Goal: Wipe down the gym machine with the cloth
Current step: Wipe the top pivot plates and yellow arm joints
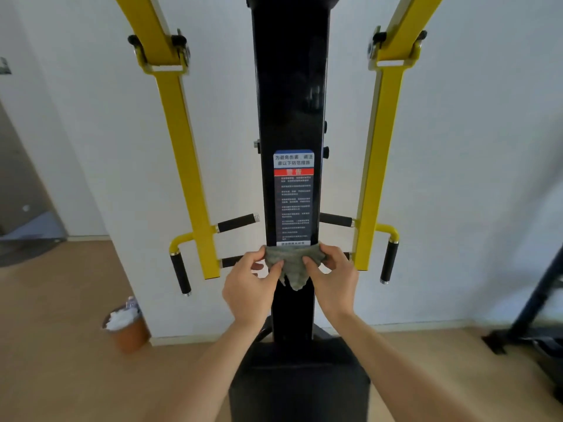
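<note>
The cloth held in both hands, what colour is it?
Grey-green, seen in the head view: the cloth.

Bare left grip [249, 288], right grip [334, 282], forearms [217, 367].

A grey-green cloth [291, 260] is held bunched against the gym machine's black upright column [291, 102], just below a warning label [293, 196]. It is pinched at either end by the left hand [249, 287] and the right hand [332, 281]. The column is flanked by two yellow arms [182, 132] with black grip handles [236, 222]. A black seat pad [300, 382] is seen beneath.
</note>
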Action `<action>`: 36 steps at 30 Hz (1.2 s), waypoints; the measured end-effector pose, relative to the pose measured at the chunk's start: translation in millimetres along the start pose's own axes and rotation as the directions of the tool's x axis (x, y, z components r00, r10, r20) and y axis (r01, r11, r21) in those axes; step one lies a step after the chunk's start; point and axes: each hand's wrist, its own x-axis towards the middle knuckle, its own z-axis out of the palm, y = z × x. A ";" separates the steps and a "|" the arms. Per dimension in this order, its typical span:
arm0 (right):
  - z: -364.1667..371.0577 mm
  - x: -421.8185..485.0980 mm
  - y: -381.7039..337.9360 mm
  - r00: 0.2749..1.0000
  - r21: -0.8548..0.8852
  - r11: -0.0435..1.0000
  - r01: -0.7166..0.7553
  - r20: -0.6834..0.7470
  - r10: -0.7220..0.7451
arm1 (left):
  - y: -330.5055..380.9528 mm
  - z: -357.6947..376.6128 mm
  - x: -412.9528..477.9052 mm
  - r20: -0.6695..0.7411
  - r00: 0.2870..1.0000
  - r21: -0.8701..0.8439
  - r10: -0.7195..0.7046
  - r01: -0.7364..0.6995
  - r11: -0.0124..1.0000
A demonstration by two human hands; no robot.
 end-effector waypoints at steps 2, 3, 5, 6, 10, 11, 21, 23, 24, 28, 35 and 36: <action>-0.3 -7.3 11.4 0.998 -0.027 0.998 -0.055 0.010 0.055 | -6.8 1.5 -9.0 0.037 0.999 0.050 -0.025 0.024 0.998; -0.3 -9.8 17.1 0.997 -0.044 0.996 -0.080 0.014 0.080 | -9.9 2.1 -12.9 0.059 0.998 0.070 -0.039 0.035 0.997; -0.6 -16.6 29.1 0.992 -0.097 0.988 -0.120 0.032 0.124 | -17.9 2.4 -22.0 0.114 0.990 0.108 -0.086 0.074 0.991; -0.7 -20.4 34.4 0.988 -0.123 0.983 -0.139 0.045 0.145 | -22.2 2.5 -26.9 0.140 0.984 0.135 -0.113 0.095 0.986; -2.7 -26.6 47.6 0.966 -0.245 0.948 -0.204 0.107 0.235 | -32.8 4.8 -41.4 0.231 0.944 0.260 -0.235 0.173 0.950; -3.4 -25.3 49.3 0.959 -0.299 0.931 -0.207 0.126 0.253 | -33.5 4.8 -42.0 0.249 0.931 0.285 -0.267 0.193 0.939; -10.6 -20.1 44.2 0.930 -0.473 0.863 -0.178 0.207 0.305 | -31.6 -3.1 -33.7 0.396 0.848 0.386 -0.352 0.195 0.902; -14.3 -12.9 26.6 0.958 -0.417 0.899 -0.133 0.180 0.226 | -18.5 -7.8 -27.6 0.334 0.900 0.329 -0.278 0.166 0.930; -15.4 -6.8 15.0 0.969 -0.387 0.915 -0.112 0.161 0.187 | -9.5 -10.2 -21.7 0.299 0.922 0.288 -0.247 0.160 0.944; -19.5 25.5 -43.2 0.993 -0.303 0.953 -0.009 0.106 0.043 | 33.9 -21.7 13.8 0.152 0.980 0.094 -0.125 0.112 0.989; -38.8 64.3 -152.9 0.979 -0.161 0.968 0.191 -0.036 -0.199 | 115.7 -54.0 79.3 -0.024 0.994 -0.068 0.103 -0.104 0.992; -43.1 64.0 -164.9 0.974 -0.134 0.968 0.214 -0.050 -0.223 | 127.7 -61.5 84.2 -0.012 0.991 -0.093 0.132 -0.132 0.987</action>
